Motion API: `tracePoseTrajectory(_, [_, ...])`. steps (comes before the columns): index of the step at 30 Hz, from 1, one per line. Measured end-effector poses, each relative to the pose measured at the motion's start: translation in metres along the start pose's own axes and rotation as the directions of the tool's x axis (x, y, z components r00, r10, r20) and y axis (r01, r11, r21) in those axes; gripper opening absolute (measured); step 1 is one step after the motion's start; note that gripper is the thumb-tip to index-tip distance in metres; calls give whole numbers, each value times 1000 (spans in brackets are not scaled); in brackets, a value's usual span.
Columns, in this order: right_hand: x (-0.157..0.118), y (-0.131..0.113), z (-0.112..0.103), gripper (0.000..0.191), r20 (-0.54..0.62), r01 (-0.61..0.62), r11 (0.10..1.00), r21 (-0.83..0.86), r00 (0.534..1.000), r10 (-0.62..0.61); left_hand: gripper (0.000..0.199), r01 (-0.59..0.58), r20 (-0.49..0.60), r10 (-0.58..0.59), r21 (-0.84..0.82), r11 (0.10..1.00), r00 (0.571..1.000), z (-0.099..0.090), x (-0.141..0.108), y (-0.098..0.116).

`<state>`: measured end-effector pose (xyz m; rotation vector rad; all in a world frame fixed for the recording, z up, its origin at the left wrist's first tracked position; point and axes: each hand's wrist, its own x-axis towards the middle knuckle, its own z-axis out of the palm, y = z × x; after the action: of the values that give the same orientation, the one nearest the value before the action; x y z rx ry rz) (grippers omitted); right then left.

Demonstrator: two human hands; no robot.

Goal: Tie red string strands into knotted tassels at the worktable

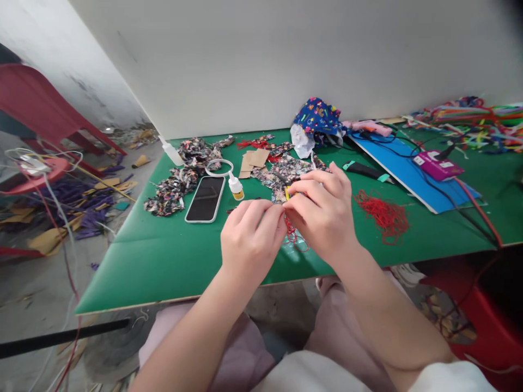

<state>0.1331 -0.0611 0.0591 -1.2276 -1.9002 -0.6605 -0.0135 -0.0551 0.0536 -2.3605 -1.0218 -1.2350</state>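
Observation:
My left hand [254,234] is closed in a pinch above the front of the table, its fingertips meeting those of my right hand; what it pinches is hidden. My right hand [322,212] is curled around a small yellow tool with a dark tip [287,191], mostly covered by the fingers. Loops of red string [295,238] show just below the fingertips. Behind the hands lies a heap of dark patterned fabric pieces [286,167]. A small white glue bottle with a yellow label [236,188] stands beyond my left hand, beside a phone [205,200] lying face up.
On the green table [155,267] are brown cardboard pieces [254,160], a white ring [219,167], another white bottle [172,153], a box cutter [365,171], a red string tangle [382,216], a blue board [412,169] and a purple box [438,165]. A patterned blue cloth [318,121] sits against the wall.

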Motion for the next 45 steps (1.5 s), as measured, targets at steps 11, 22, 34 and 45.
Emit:
tracePoseTrajectory(11, [2,9,1,11,4,-94,965,244,995,95,17,519,278,-502,-732,442,819,13,0,-5])
tracePoseTrajectory(22, [2,19,0,10,92,-252,783,569,965,244,13,615,607,-408,-778,-131,682,33,-7,-8])
tracePoseTrajectory(34, [1,52,-10,16,111,-420,408,811,794,598,23,618,686,-166,-490,614,709,42,-13,-33])
tracePoseTrajectory(45, [-6,67,-7,25,271,-612,420,670,728,629,41,144,649,-168,90,986,742,68,-32,-10])
